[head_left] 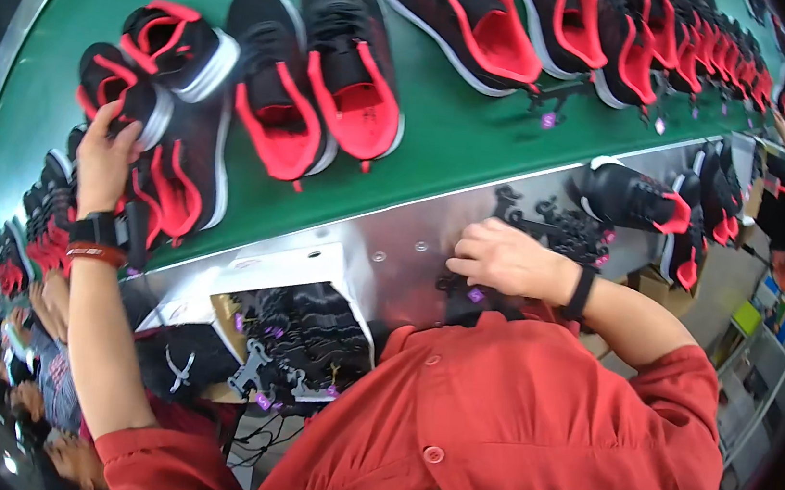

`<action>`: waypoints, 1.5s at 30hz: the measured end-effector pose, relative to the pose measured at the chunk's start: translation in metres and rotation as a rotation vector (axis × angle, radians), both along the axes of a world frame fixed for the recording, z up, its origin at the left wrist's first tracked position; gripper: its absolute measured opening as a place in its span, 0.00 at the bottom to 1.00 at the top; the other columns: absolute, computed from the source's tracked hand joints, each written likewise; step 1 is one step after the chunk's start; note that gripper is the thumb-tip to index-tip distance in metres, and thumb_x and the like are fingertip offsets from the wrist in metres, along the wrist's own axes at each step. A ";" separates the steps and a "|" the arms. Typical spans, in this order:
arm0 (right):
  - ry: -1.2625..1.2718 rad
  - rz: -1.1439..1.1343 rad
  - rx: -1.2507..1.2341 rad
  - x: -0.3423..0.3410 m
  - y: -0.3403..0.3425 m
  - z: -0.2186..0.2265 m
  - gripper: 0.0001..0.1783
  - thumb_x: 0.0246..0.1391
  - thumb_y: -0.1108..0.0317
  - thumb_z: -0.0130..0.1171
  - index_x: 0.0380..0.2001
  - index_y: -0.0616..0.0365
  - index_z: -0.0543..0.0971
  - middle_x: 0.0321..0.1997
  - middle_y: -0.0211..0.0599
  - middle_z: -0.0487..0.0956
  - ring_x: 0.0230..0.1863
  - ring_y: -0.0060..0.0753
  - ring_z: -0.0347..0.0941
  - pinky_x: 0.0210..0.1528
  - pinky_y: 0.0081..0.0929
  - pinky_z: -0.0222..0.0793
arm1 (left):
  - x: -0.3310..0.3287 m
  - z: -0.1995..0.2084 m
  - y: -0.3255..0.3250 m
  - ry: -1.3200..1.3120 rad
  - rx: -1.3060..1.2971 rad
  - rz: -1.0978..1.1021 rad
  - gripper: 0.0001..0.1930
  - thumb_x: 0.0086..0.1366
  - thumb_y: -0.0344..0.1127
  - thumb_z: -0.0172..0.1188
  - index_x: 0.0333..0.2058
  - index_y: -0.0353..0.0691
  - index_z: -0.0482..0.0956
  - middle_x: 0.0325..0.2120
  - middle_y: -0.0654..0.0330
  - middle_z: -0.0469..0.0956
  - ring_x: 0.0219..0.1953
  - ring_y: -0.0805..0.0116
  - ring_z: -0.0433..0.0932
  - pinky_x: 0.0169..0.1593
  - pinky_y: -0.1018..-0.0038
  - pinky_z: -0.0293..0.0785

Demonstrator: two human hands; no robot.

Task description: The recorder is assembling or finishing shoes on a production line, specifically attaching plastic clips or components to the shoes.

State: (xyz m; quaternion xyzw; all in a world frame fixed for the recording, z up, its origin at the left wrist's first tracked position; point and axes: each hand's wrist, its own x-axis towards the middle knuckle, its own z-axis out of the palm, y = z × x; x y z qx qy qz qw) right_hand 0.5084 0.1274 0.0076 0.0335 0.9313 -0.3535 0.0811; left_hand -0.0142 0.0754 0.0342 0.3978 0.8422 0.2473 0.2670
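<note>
At the left of the green belt, my left hand (104, 159) has its fingers curled over a black sneaker (129, 91) with red lining, gripping it by the opening. Another sneaker (187, 52) lies right beside it, and a pair under them is partly covered. My right hand (512, 261) is over the metal ledge, its fingers bent and pressed together; what they hold, if anything, is hidden. Small black plastic hangers (559, 227) with purple tags lie in a heap beyond this hand, and more dark pieces (464, 297) are just below it.
A pair of sneakers (355, 105) stands on the green belt (423, 147), with long rows of them to both sides. An open white box (322, 266) of black hangers stands against the ledge. Loose sneakers (626, 194) lie at the right. Other people (40, 360) sit along the left.
</note>
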 end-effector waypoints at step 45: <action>-0.157 -0.202 -0.793 -0.398 0.044 0.069 0.16 0.63 0.60 0.44 0.38 0.60 0.77 0.17 0.36 0.76 0.19 0.32 0.75 0.25 0.29 0.72 | -0.001 0.050 -0.053 0.599 0.133 -0.358 0.31 0.56 0.33 0.61 0.59 0.58 0.65 0.41 0.55 0.76 0.29 0.54 0.80 0.29 0.62 0.76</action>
